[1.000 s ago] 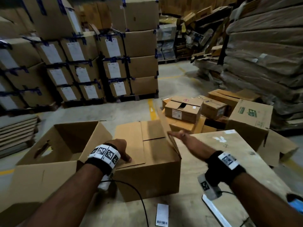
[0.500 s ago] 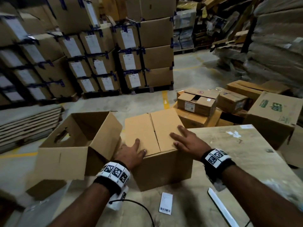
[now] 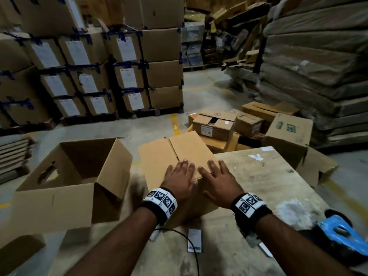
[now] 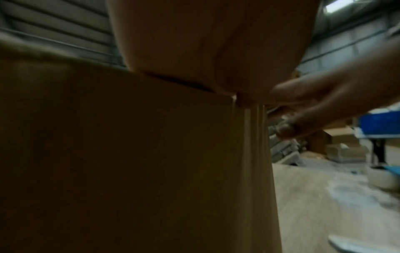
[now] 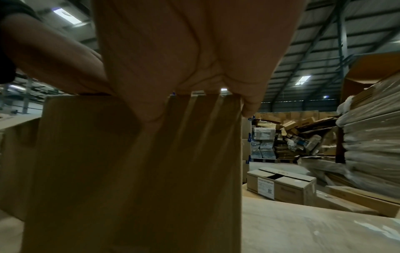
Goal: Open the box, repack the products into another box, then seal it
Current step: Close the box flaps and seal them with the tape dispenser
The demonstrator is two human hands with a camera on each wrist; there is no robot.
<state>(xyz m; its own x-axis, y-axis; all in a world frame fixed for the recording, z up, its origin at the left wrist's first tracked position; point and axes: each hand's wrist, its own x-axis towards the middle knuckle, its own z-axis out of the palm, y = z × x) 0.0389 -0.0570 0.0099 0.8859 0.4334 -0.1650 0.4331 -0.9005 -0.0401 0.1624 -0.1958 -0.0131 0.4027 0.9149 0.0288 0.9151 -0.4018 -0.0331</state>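
A brown cardboard box stands on the wooden table, its two top flaps folded down with a seam between them. My left hand and right hand lie flat, side by side, on the near end of the flaps, fingers straight. In the left wrist view the palm presses on the box's top edge above its side wall. The right wrist view shows my right palm on the same box. To the left stands a larger open box whose inside is dark.
A white barcode label and a black cable lie on the table near me. A blue tape dispenser sits at the right edge. Small cartons lie on the floor beyond the table, with stacked labelled boxes behind.
The upright flap has been folded down and the box top is now closed. Both hands moved together to the near middle of the flaps.
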